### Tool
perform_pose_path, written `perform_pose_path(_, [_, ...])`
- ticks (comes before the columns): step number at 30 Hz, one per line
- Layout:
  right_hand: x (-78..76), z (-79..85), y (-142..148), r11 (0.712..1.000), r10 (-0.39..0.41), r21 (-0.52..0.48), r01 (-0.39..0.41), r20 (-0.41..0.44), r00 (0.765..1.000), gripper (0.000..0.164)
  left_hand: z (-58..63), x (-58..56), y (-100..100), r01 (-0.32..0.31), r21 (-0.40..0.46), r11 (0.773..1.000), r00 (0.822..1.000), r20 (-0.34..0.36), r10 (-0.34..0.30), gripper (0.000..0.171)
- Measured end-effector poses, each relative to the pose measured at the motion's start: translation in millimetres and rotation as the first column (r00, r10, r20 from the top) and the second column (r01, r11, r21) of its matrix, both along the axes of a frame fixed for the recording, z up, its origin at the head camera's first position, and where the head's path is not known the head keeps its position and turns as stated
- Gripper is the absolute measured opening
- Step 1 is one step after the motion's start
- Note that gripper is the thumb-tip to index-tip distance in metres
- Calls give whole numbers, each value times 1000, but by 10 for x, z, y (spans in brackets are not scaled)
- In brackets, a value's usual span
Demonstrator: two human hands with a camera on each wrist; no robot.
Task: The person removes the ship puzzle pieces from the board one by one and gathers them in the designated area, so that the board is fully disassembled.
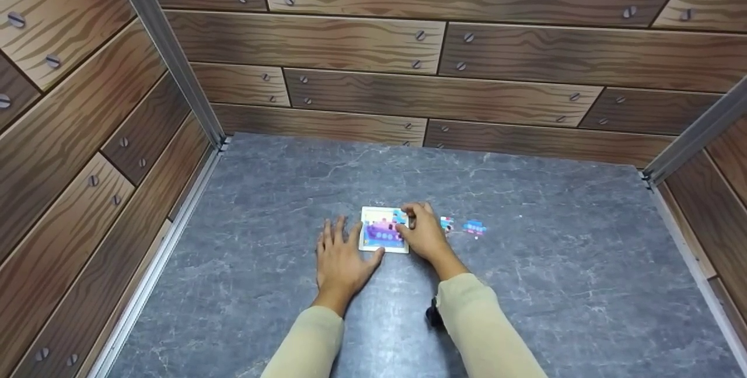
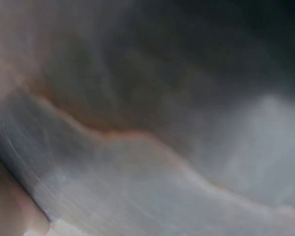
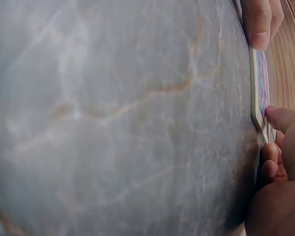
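A small jigsaw puzzle board (image 1: 384, 248) with a pale rim lies flat on the floor, showing a pink and purple picture. My left hand (image 1: 341, 258) spreads its fingers at the left of the board, thumb touching the near edge. My right hand (image 1: 427, 235) bends over the right side, its thumb and index finger around a light-blue puzzle piece (image 1: 400, 216) at the upper right corner. In the right wrist view the right thumb (image 3: 282, 118) touches the board's face (image 3: 260, 73), and a left fingertip (image 3: 259, 40) meets its far end. The left wrist view is mostly blurred.
Right of the board lie loose colourful pieces, one group (image 1: 446, 224) partly behind the right hand and a blue piece (image 1: 474, 227) farther out. Wood-patterned walls (image 1: 362, 45) enclose the grey marbled surface (image 1: 560, 261). A dark object (image 1: 433, 314) sits at the right sleeve.
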State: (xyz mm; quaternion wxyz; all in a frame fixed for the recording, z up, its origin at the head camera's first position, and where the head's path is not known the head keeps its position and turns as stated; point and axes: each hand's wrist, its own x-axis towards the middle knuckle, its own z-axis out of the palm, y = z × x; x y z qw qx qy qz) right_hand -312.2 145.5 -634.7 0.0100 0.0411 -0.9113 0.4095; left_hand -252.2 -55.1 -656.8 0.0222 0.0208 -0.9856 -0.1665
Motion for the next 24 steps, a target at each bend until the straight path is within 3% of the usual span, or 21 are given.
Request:
perform_pose_path(11, [3,-28,23,999,-25,-25,24,-48,999,37,1,1,16,5,-3,1000,1000,-17,-5,87])
perform_pose_path(24, [56,-32,37,997,-25,-78,23,-34,999,40,-23,-12,7,-2,-2,1000,1000,-1,2,88])
